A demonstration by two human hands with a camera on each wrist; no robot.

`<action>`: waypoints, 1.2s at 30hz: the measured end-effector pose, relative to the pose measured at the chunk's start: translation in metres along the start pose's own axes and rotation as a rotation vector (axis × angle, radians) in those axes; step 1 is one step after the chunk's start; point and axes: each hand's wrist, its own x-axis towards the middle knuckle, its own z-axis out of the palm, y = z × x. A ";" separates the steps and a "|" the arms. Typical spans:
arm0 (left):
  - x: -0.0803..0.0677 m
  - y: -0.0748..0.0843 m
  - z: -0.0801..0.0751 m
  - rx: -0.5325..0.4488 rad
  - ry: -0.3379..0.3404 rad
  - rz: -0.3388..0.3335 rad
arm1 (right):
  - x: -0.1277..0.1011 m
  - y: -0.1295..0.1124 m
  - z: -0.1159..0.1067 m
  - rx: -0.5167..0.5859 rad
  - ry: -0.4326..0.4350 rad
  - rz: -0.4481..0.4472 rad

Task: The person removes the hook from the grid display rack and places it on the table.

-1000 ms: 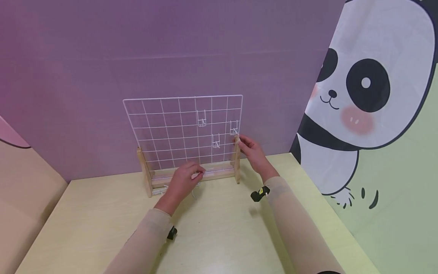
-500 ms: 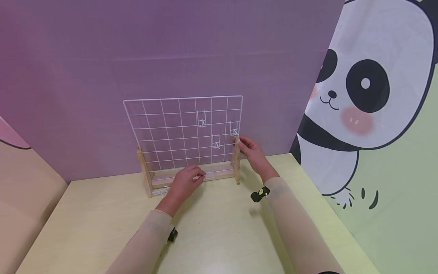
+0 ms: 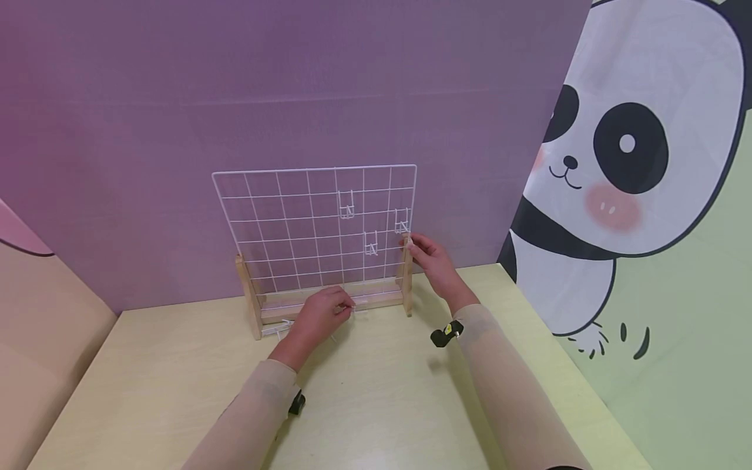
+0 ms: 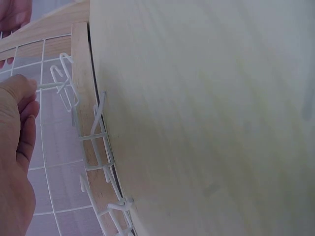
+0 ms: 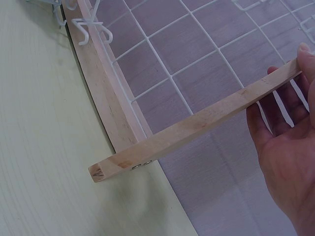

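A pale table [image 3: 382, 405] fills the lower half of the head view. At its far edge, centre frame, a white wire grid [image 3: 294, 222] stands upright in a wooden stand [image 3: 249, 303]. The right hand [image 3: 431, 261] rests at the stand's right post [image 3: 407, 277], fingers and thumb closed narrowly on its top. The left hand [image 3: 320, 313], low centre by the base rail, pinches a small white wire hook [image 4: 61, 81] between curled fingers. Three more hooks [image 3: 370, 243] hang on the grid's right part.
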 end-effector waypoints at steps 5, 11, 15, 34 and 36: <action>0.001 -0.002 0.001 0.016 -0.012 0.021 | 0.000 -0.001 0.000 0.001 0.000 0.002; 0.001 -0.003 0.002 0.030 -0.023 0.044 | 0.000 -0.002 0.001 0.000 0.004 0.021; 0.001 -0.001 0.001 0.026 -0.063 0.024 | 0.000 -0.003 0.000 0.004 0.003 0.022; 0.001 0.002 0.002 0.042 -0.127 -0.014 | -0.001 -0.001 0.000 0.000 0.002 0.032; 0.000 0.003 0.002 0.030 -0.137 -0.021 | -0.001 -0.001 0.000 0.002 0.001 0.030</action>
